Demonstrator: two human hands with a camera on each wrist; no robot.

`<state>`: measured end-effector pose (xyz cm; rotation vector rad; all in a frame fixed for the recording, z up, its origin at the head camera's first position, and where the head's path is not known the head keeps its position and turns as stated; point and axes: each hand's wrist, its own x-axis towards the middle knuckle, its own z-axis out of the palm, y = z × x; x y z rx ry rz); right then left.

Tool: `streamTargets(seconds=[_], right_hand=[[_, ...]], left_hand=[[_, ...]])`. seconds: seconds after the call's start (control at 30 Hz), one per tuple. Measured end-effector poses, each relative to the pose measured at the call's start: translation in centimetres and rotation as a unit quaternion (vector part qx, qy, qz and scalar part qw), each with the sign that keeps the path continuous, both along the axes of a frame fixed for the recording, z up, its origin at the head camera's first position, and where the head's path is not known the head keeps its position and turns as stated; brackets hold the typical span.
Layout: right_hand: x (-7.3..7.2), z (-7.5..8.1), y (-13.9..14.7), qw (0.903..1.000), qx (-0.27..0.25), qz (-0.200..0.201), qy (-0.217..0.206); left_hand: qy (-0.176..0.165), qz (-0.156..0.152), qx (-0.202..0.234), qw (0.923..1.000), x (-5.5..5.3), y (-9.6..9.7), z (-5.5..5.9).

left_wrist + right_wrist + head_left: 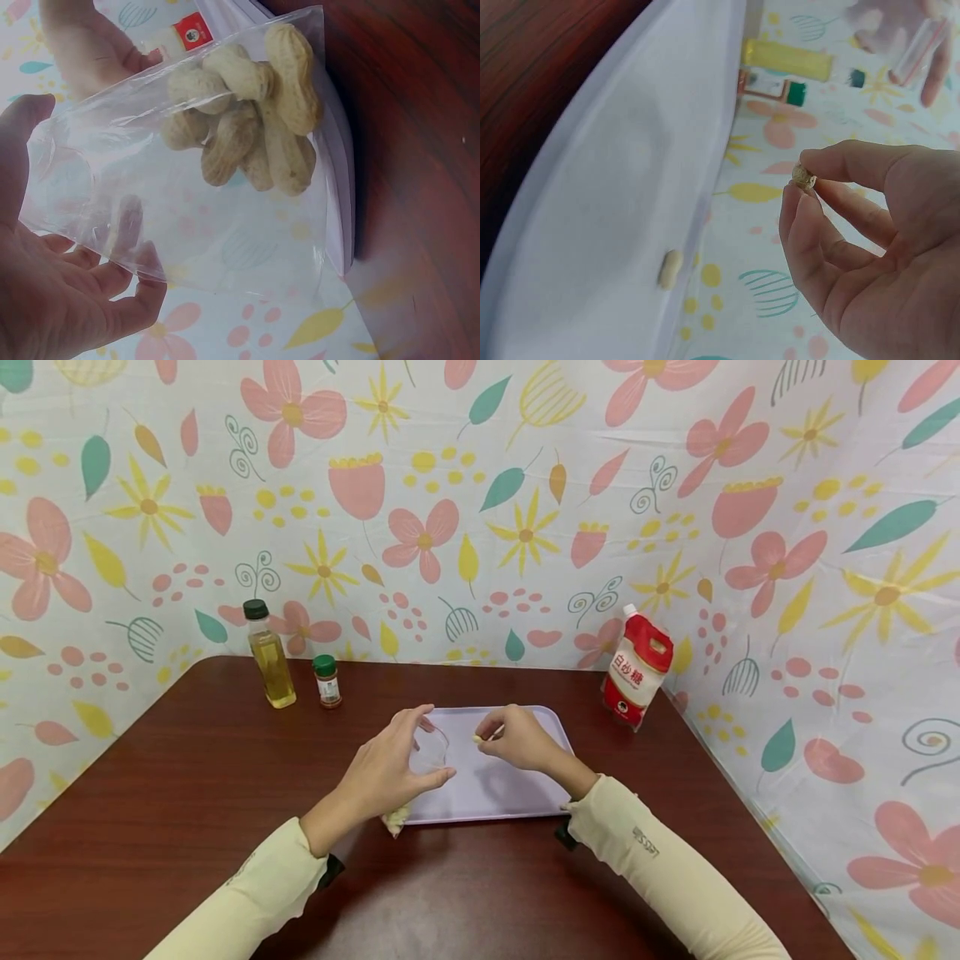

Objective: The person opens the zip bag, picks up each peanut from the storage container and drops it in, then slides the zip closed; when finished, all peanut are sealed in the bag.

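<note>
My left hand (386, 768) holds a clear plastic bag (225, 232) by its mouth, thumb and fingers spread wide apart at the opening. Several unshelled peanuts (292, 79) lie together in the bag's bottom, which hangs by the tray's near left edge. Over the lilac tray (487, 793), my right hand (517, 739) pinches one peanut (803, 178) between thumb and fingertips, apart from the bag. Another peanut (670, 270) rests on the tray in the right wrist view; in the head view I cannot make it out.
Toward the back left of the brown table (187, 777) stand an oil bottle (273, 668) and a small green-capped jar (327, 685). A red and white sugar pouch (637, 668) is at the back right. Flowered cloth (480, 518) hangs behind the table and along its right side.
</note>
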<state>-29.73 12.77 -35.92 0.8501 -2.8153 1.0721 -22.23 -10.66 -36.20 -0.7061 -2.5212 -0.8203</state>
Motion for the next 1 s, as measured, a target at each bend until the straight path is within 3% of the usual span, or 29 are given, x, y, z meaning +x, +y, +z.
streamTargets(seconds=[0.73, 1.0], right_hand=[[3.8, 4.0, -1.8, 0.9975, -0.042, 0.026, 0.051], [4.0, 5.4, -3.7, 0.9971, -0.045, 0.058, 0.019]], left_hand=[[0.006, -0.010, 0.005, 0.9999, 0.0, 0.4, -0.3], [0.018, -0.005, 0.000, 0.9998, 0.0, 0.4, -0.3]])
